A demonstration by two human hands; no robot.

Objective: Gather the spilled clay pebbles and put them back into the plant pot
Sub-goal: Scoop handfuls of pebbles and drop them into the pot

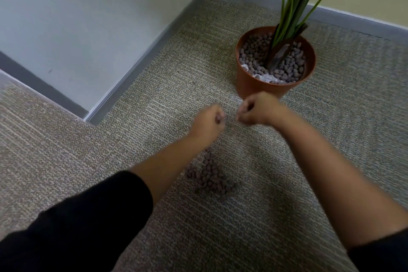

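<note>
The spilled pebbles (209,175) lie in one loose heap on the carpet (287,194), in the open floor short of the wall corner, partly hidden under the left forearm. The pot (249,86) stands beyond them, nearer the corner where the two skirting boards meet, already topped with the same pebbles around the plant (293,13) stem; a pale patch shows at its near inner edge.

Both hands hang above the carpet between heap and pot, close to each other but apart. The left hand (208,122) is curled into a loose fist, and a dark pebble or two shows at its fingertips, so it seems to have a small pinch of them. The right hand (257,109) is also curled shut, just in front of the pot's near wall; whether it carries anything I cannot tell, as the fist hides its inside and the picture is blurred there.

The pebbles look small, round, hard and likely very light, with a dry, rough skin. They should not crush, but they roll and scatter easily, and the carpet's pile will catch strays. Pinching one at a time is slow; the better hold is probably to rake the heap together from its outer edges with cupped fingers and scoop from beneath, palms closed tightly enough that none slip between the fingers. Release should be low over the pot's rim, clear of the stem, or they may bounce out.
</note>
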